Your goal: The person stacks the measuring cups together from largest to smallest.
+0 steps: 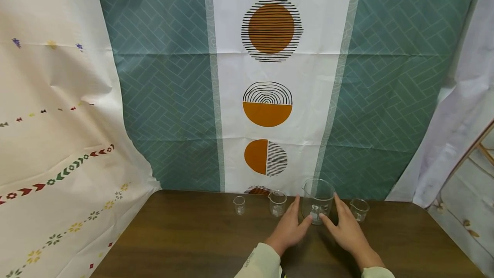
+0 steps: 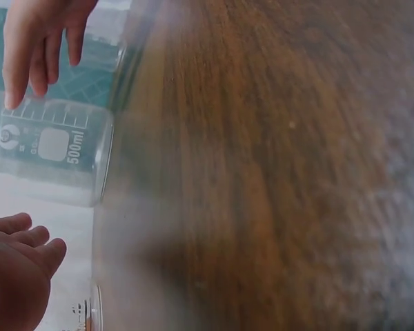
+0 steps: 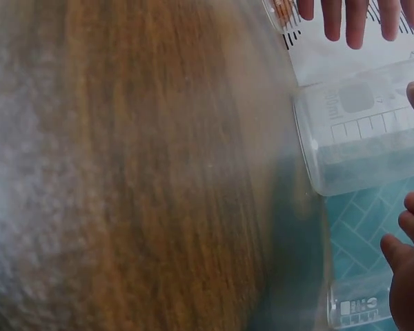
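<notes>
Glass beaker (image 1: pixel 318 200) — upright between left grip (image 1: pixel 289 228) and right grip (image 1: pixel 347 231)

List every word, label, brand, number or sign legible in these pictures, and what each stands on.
"500ml": printed on the large beaker, turned sideways in the left wrist view.
Smaller lettering and a round emblem near it on the same beaker: too blurred to read.
White prints on the leftmost beaker, second beaker from the left and rightmost beaker: too small or blurred.
Marks on the left sleeve: too faint to read.
</notes>
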The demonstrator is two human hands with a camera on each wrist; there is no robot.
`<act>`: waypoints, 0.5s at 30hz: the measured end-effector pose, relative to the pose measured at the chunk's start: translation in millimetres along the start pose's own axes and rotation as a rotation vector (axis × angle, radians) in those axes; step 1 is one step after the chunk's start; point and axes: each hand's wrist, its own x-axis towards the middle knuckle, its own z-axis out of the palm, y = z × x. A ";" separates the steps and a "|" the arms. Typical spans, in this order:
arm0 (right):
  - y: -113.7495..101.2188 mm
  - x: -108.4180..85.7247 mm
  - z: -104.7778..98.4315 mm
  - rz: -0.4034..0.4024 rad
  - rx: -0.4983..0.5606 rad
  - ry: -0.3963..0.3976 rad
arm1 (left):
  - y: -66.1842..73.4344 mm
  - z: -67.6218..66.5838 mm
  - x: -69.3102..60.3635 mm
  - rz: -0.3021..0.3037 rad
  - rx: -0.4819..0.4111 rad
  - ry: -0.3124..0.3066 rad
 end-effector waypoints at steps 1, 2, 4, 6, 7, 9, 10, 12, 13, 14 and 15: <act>0.7 0.3 0.5 0.000 0.001 0.002 | -0.1 0.8 0.5 -0.004 -0.005 -0.001; 1.4 0.6 0.9 0.000 0.002 0.004 | -0.4 1.7 1.0 -0.008 -0.009 -0.001; 3.1 1.4 1.6 0.001 0.004 0.011 | -0.6 3.0 2.7 -0.006 -0.012 0.005; 4.7 2.4 1.9 0.006 0.001 0.012 | -0.8 4.2 4.6 -0.009 -0.018 0.003; 5.4 2.8 2.0 0.008 -0.001 0.012 | -0.9 4.7 5.5 -0.010 -0.020 0.001; 6.0 3.3 1.8 0.017 0.000 0.010 | -1.3 5.8 6.8 -0.014 -0.027 -0.007; 6.1 3.5 1.7 0.022 0.001 0.010 | -1.5 6.4 7.4 -0.015 -0.031 -0.012; 5.9 3.5 1.3 0.032 0.006 0.004 | -2.0 7.6 8.3 -0.022 -0.038 -0.023; 5.6 3.5 1.0 0.037 0.009 0.001 | -2.3 8.2 8.6 -0.024 -0.045 -0.025; 5.4 3.4 0.7 0.041 0.012 -0.001 | -2.5 8.7 8.9 -0.024 -0.053 -0.026; 5.2 3.2 0.4 0.045 0.017 -0.004 | -2.7 9.2 9.2 -0.026 -0.060 -0.027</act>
